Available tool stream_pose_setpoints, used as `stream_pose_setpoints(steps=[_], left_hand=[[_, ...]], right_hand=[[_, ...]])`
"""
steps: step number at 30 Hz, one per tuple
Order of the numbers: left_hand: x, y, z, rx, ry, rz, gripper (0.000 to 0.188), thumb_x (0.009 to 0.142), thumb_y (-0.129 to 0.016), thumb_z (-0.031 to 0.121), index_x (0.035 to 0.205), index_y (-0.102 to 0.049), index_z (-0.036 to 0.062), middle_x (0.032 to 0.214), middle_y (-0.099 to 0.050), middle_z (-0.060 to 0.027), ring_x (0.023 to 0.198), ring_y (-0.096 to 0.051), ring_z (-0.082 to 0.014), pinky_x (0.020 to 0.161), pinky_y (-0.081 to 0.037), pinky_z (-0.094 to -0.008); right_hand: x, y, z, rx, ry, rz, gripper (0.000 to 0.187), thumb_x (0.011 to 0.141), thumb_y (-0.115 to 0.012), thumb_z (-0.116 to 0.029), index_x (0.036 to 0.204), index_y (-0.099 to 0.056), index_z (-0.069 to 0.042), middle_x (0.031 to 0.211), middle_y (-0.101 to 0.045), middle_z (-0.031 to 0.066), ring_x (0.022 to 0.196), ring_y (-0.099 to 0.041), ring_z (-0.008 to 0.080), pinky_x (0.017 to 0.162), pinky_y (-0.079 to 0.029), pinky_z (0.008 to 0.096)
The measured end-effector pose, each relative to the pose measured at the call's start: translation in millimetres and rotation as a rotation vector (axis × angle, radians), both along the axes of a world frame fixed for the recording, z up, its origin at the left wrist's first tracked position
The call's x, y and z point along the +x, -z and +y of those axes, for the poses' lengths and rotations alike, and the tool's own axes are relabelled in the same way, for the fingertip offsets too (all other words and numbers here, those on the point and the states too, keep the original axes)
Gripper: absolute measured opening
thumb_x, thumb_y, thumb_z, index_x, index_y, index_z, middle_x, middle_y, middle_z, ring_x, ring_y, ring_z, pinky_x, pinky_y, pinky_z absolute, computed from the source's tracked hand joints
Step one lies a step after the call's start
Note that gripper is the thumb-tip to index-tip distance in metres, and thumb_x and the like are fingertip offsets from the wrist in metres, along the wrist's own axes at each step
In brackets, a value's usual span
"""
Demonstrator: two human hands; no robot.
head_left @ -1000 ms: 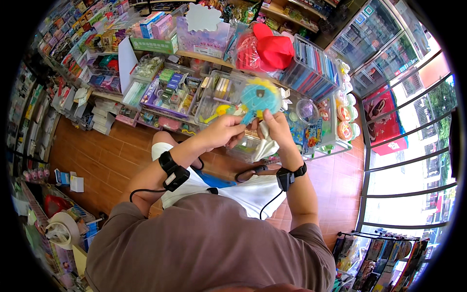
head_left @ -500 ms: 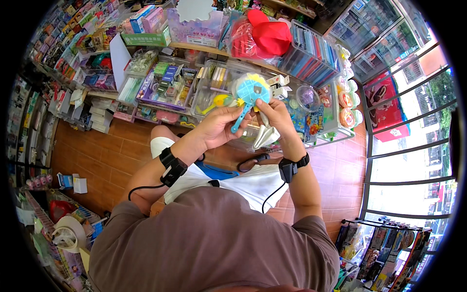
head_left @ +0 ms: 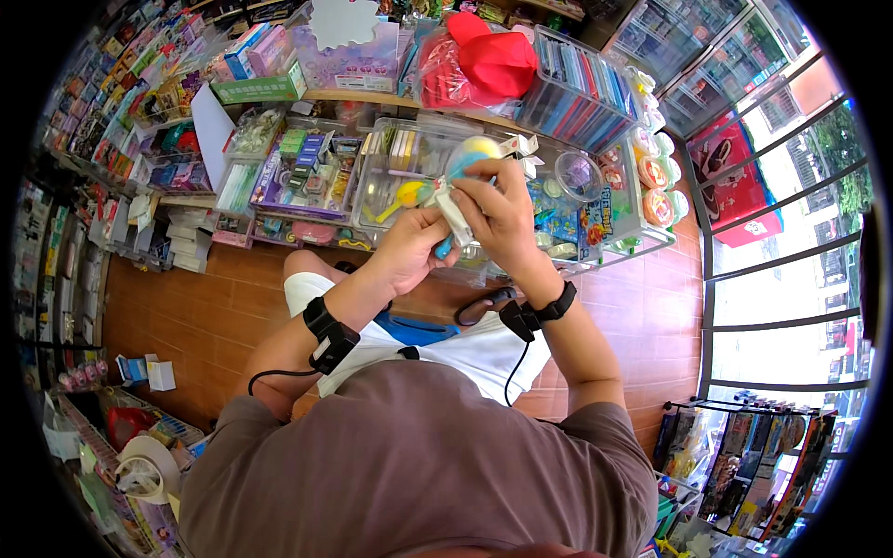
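My left hand is closed round the blue handle of a toy with a round head, held over the display counter. The light-blue, yellow-edged head points away from me and is partly covered by my right hand. A folded white cloth is pinched in my right hand, lying against the toy near the top of its handle. Just beyond my left hand, a similar yellow toy lies in a clear plastic bin.
A purple tray of small boxes stands left of the bin. A clear box of flat packets and a red bag stand at the back. Tubs line the right edge. Wooden floor lies below.
My right hand has brought the white cloth from hanging below onto the toy's handle and now covers part of its head. The toy has turned, its patterned face hidden.
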State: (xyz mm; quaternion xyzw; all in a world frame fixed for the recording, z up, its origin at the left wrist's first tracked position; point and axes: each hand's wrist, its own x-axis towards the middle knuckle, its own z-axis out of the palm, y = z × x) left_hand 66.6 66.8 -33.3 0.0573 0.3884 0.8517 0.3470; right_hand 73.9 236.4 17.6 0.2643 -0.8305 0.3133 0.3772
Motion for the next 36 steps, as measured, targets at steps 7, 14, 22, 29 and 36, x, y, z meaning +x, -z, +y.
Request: stream_pose_setpoints(steps=[7, 14, 22, 29, 36], left_hand=[[12, -13, -13, -0.043, 0.223, 0.126, 0.030, 0.102, -0.057, 0.026, 0.102, -0.066, -0.0026, 0.077, -0.062, -0.0032, 0.062, -0.055, -0.0128, 0.055, -0.041, -0.0247], [-3, -3, -18, -0.228, -0.078, 0.238, 0.027, 0.103, -0.056, 0.029, 0.096, -0.062, 0.0039, 0.082, -0.069, -0.0063, 0.064, -0.066, -0.0120, 0.049, -0.042, -0.0204], [-1, -14, -4, -0.361, -0.140, 0.412, 0.020, 0.097, -0.063, 0.013, 0.109, -0.062, -0.0021, 0.089, -0.074, -0.0098, 0.070, -0.069, -0.0124, 0.052, -0.049, -0.0218], [10, -24, -3, -0.495, -0.100, 0.531, 0.017, 0.095, -0.065, 0.011, 0.105, -0.068, -0.0026, 0.086, -0.074, -0.0071, 0.069, -0.068, -0.0092, 0.050, -0.049, -0.0217], [10, -24, -13, -0.404, -0.152, 0.400, 0.020, 0.097, -0.065, 0.014, 0.108, -0.069, -0.0022, 0.085, -0.072, -0.0079, 0.065, -0.066, -0.0093, 0.049, -0.045, -0.0183]], right_hand=[[-45, 16, 54, -0.159, 0.320, 0.030, 0.013, 0.079, -0.065, 0.006, 0.086, -0.069, -0.005, 0.084, -0.063, 0.0115, 0.076, -0.064, 0.0276, 0.064, -0.051, 0.0365], [-39, 27, 95, -1.808, 0.033, -0.535, 0.026, 0.097, -0.057, -0.028, 0.113, -0.064, -0.009, 0.109, -0.066, 0.0103, 0.094, -0.063, 0.0256, 0.070, -0.052, 0.0352], [-14, 10, 41, -1.576, -0.081, -0.414, 0.023, 0.094, -0.067, -0.027, 0.102, -0.061, -0.007, 0.100, -0.064, 0.0091, 0.086, -0.062, 0.0217, 0.076, -0.051, 0.0344], [-32, -6, -2, 0.115, -0.069, 0.102, 0.018, 0.080, -0.077, -0.013, 0.078, -0.061, -0.004, 0.081, -0.060, 0.0108, 0.073, -0.059, 0.0278, 0.062, -0.048, 0.0377], [-56, -15, 56, -0.434, 0.455, -0.263, 0.034, 0.087, -0.074, -0.023, 0.067, -0.061, 0.001, 0.054, -0.054, 0.0114, 0.053, -0.041, 0.0109, 0.051, -0.039, 0.0316]])
